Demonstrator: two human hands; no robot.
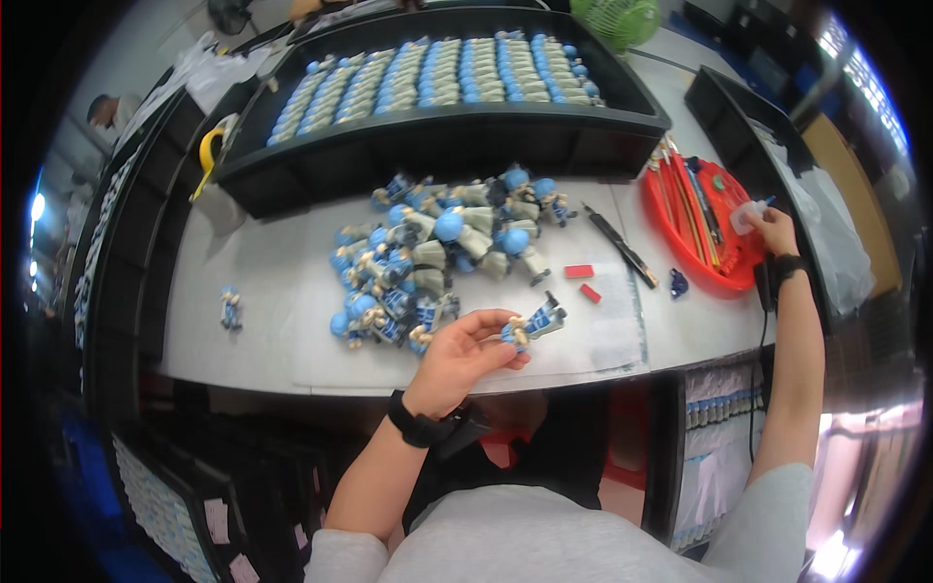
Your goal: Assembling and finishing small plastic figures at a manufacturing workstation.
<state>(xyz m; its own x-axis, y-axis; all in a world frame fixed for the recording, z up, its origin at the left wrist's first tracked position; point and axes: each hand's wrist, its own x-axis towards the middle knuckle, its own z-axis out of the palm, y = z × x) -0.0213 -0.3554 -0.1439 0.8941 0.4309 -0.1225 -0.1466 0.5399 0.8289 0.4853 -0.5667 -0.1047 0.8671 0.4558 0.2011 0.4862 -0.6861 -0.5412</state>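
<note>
Between the thumb and fingers of my left hand (457,361) is a small painted figurine (544,319) in blue and grey, held over the near edge of the table. My right hand (776,235) reaches far right and pinches a small translucent bottle (746,216) with a blue tip, above the right side of a red tray (721,282). Several paintbrushes (688,209) lie in that tray. Beyond my left hand a loose heap of figurines (428,248) with light-blue heads covers the middle of the table. One figurine (230,309) stands or lies apart on the left.
A black crate (442,146) with rows of figurines spans the back. Two red blocks (578,272), a slim black tool (620,245) and a dark blue piece (678,284) lie left of the tray. A plastic bag (838,225) hangs right. Another person (121,109) is far left.
</note>
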